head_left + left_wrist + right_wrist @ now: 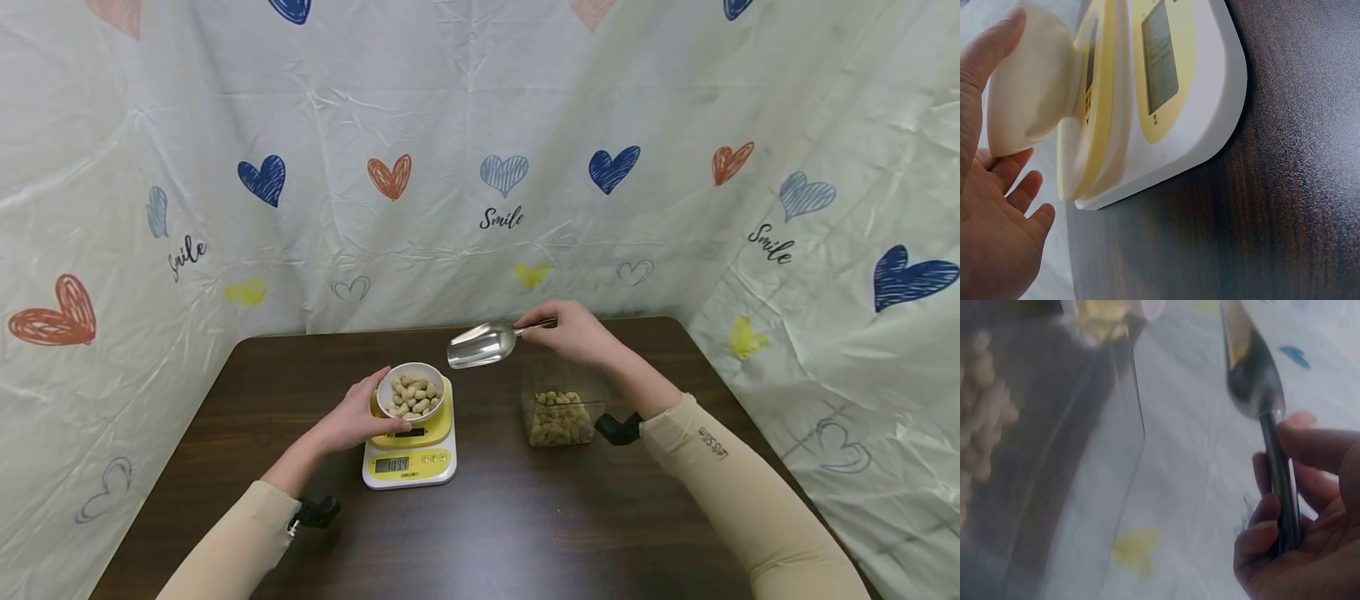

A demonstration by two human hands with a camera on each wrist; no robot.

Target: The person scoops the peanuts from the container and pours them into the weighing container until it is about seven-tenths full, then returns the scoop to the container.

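Observation:
My left hand (361, 414) holds a white bowl (1032, 81) by its side, thumb on one side of the rim and fingers on the other. Peanuts in their shells (415, 397) lie in the bowl. Beneath it is a yellow and white kitchen scale (442, 468), its display (392, 464) showing digits. In my right hand (573, 332) is the handle of a shiny metal scoop (482, 345), raised over the table's far part with its mouth toward the bowl. The scoop's inside shows bare metal. In the right wrist view, fingers and thumb wrap the handle (1280, 481).
Below my right hand stands a clear square container (531, 417) partly filled with peanuts (561, 422). Everything stands on a dark wooden table (495, 525). A white curtain (442, 275) printed with hearts hangs behind it and along both sides.

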